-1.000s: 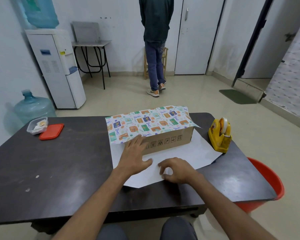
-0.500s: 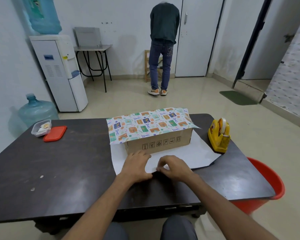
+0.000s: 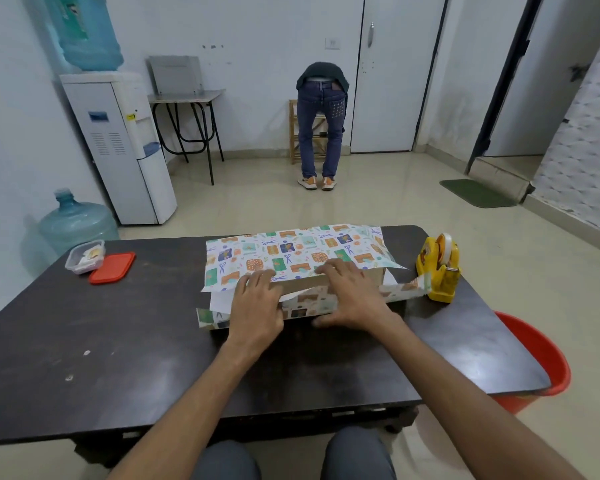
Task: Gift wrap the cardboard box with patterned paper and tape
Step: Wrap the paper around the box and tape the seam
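White walls and a pale tiled floor frame our dark table (image 3: 153,341), and we list its contents from the left.

Beyond the table's left end we note a blue water jug (image 3: 75,225) on the floor and a white water dispenser (image 3: 122,147) against the wall.

At the table's far-left corner: a clear plastic container (image 3: 84,256) with small items inside, and touching it on the right, its red lid (image 3: 112,267) lying flat.

Centre of the table: the cardboard box (image 3: 343,277), long side toward us. Patterned paper (image 3: 291,249) covers its top, overhanging the left end; the near sheet is raised against the front face, printed side out.

Our left hand (image 3: 255,306) lies flat with fingers spread, palm pressing the raised sheet to the box's near upper edge, closed around nothing. Our right hand (image 3: 352,294) does likewise just beside it, fingers reaching over the top edge onto the upper sheet, thumb low on the front face.

Right of the box: a loose tail of paper reaches a yellow tape dispenser (image 3: 439,268) with a white roll.

Off the table's right corner: a red bucket (image 3: 537,362) on the floor.

Background: a person (image 3: 321,126) bent forward by a door.
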